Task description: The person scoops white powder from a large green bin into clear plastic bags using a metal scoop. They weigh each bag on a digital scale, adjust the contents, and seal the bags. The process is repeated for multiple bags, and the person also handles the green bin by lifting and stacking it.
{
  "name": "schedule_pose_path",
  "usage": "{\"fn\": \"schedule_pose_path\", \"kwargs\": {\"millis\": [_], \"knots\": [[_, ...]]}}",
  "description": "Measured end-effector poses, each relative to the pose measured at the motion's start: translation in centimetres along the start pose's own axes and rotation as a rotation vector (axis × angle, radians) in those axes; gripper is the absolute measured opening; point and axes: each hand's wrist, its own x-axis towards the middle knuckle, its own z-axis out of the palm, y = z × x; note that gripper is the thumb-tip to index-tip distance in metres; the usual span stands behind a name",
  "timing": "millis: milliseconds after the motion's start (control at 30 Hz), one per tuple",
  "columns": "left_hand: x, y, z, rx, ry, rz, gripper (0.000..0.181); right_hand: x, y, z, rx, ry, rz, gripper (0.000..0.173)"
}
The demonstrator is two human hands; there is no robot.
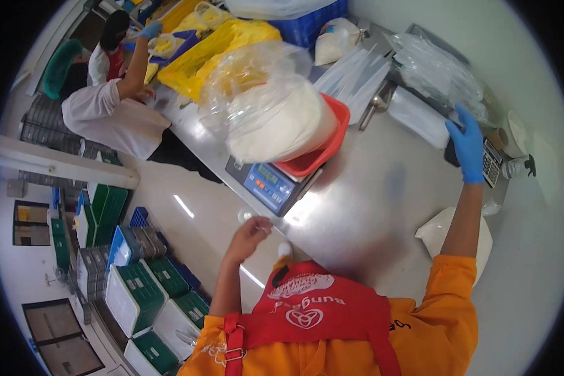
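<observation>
My left hand (249, 238), bare with loosely curled fingers, hovers by the near table edge below the scale. Something thin and pale shows at its fingertips, too small to make out. In a blue glove, my right hand (468, 148) has thumb and fingers apart, over a black object (451, 152) beside a calculator (491, 162). A stack of clear plastic bags (417, 116) lies just left of it. On the digital scale (269, 185) sits a red plastic basin (336, 134), bearing a large clear bag of white powder (279, 124) that leans left.
A metal scoop (375, 105) lies near loose plastic bags (357, 77). Another bag of white powder (451, 235) rests by my right forearm. Yellow plastic sheeting (216, 51) covers the far table. A co-worker (115, 115) stands at the left side. Green crates (136, 291) are stacked on the floor.
</observation>
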Motion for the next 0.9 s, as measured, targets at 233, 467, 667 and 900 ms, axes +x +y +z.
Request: {"fn": "schedule_pose_path", "kwargs": {"millis": [233, 467, 667, 900], "knots": [[1.7, 5.7, -7.0, -0.047, -0.081, 0.004, 0.026, -17.0, -1.4, 9.0, 0.220, -0.069, 0.304, 0.038], [8.9, 5.2, -2.3, 0.227, -0.918, -0.062, 0.027, -33.2, -11.3, 18.3, -0.032, -0.278, 0.306, 0.044], [10.6, -2.1, 1.6, 0.731, -1.484, -0.219, 0.029, -41.5, -22.0, 21.7, -0.194, -0.431, 0.579, 0.044], [8.2, -12.7, 7.7, 1.309, -1.810, -0.165, 0.023, -68.9, -28.9, 24.4, -0.103, 0.212, 1.351, 0.039]]}}
